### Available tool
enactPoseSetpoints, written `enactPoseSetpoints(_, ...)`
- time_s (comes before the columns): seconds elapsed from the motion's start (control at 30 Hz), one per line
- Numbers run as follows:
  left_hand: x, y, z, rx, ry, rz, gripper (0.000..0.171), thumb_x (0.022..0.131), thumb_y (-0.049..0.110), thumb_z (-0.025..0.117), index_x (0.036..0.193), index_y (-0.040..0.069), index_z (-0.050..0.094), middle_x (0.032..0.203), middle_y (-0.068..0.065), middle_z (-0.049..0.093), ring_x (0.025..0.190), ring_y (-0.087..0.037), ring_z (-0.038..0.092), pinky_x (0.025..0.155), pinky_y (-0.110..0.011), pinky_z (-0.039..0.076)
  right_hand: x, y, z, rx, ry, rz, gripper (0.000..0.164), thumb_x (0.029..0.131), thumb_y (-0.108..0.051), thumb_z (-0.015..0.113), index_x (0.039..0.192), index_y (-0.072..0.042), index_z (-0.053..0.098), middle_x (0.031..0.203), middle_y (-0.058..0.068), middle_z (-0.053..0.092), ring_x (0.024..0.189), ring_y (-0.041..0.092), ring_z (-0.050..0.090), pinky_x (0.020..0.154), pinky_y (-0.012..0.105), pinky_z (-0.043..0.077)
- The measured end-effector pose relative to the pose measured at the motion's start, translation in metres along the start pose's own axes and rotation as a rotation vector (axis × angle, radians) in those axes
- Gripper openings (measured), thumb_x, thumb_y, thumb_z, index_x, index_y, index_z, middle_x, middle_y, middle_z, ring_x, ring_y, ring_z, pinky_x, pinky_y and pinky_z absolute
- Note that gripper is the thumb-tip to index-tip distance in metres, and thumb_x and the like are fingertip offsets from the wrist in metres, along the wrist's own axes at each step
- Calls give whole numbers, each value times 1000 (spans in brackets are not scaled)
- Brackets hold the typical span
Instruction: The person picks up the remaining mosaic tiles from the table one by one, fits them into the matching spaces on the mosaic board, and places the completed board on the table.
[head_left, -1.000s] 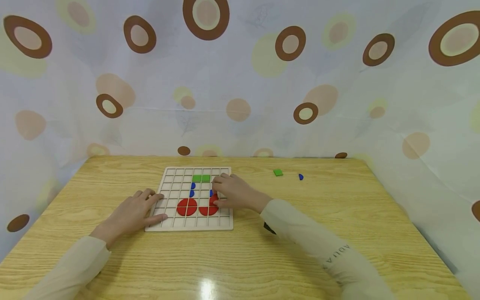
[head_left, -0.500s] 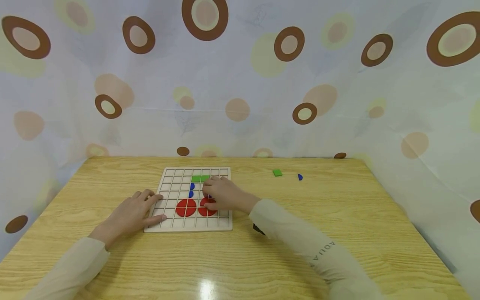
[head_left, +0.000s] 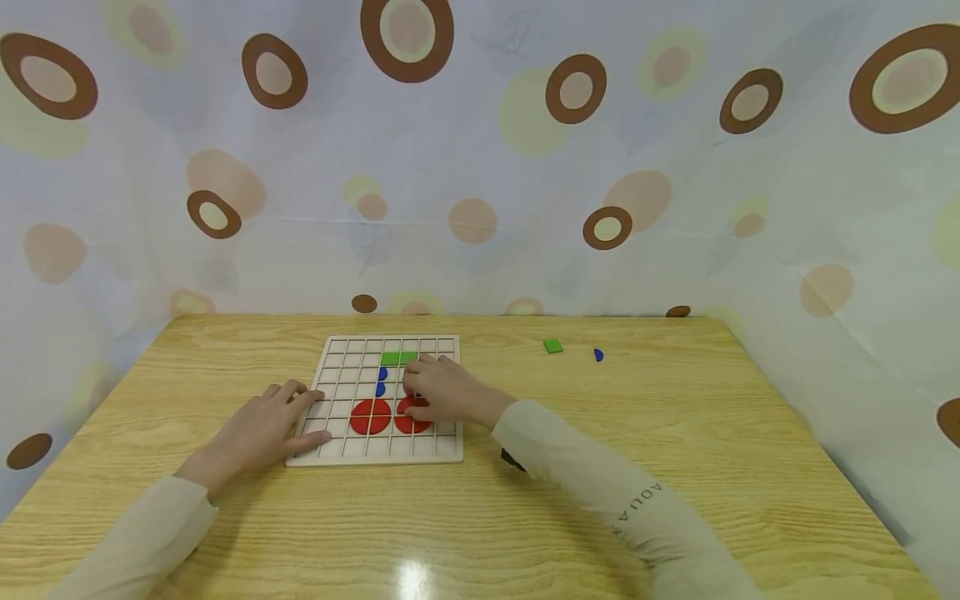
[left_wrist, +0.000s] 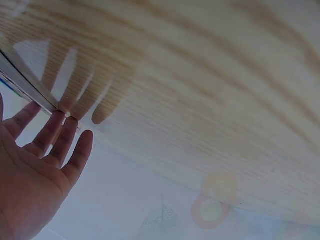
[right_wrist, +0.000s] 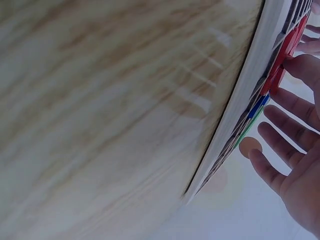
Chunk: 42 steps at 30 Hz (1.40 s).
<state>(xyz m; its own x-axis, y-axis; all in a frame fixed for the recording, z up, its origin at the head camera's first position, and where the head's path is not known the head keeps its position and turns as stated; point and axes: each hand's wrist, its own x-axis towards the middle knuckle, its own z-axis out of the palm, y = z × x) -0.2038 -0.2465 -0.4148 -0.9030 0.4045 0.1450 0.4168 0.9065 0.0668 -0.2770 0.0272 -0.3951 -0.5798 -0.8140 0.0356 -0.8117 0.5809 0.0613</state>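
Observation:
A white grid board (head_left: pixel 347 375) lies on the wooden table. My left hand (head_left: pixel 258 429) rests at its left edge, thumb and fingers spread and holding nothing. Over the board's right half, my right hand (head_left: pixel 453 392) has thumb and index finger on a red quarter-circle piece (head_left: pixel 402 406), seemingly pinching it. Beneath that are more red pieces (head_left: pixel 408 427). A full red circle (head_left: pixel 362 408) of pieces sits to the left. Two blue half-circle pieces (head_left: pixel 381 389) and a green strip of squares (head_left: pixel 397 358) lie above. My right fingers hide some cells and another blue piece.
A loose green square (head_left: pixel 552 346) and a loose blue half-circle (head_left: pixel 598 355) lie on the table (head_left: pixel 600 442) right of the board. Behind stands a patterned cloth backdrop (head_left: pixel 525 275).
My right hand moved left across the board, and red now shows in the upper-left quarter of the right-hand circle. It has barely moved over the last half second. My left hand stayed put.

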Motion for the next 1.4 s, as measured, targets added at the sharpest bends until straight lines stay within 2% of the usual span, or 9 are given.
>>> enactPoseSetpoints(0.77, 0, -1, 1, 7, 10, 17, 68, 82, 60, 53, 125, 8, 54, 117, -14, 52, 101, -33, 52, 84, -51, 45, -1, -1, 0, 13, -13, 9, 25, 90, -40, 55, 94, -16, 62, 102, -4, 57, 93, 12, 48, 78, 28, 45)
enactPoseSetpoints(1.4, 1, -2, 2, 11, 2, -2, 69, 81, 62, 53, 125, 9, 54, 119, -14, 52, 101, -33, 52, 83, -51, 45, -2, -1, 2, 14, -8, -5, 23, 90, -37, 56, 99, -17, 63, 103, -4, 57, 92, 12, 48, 79, 29, 45)
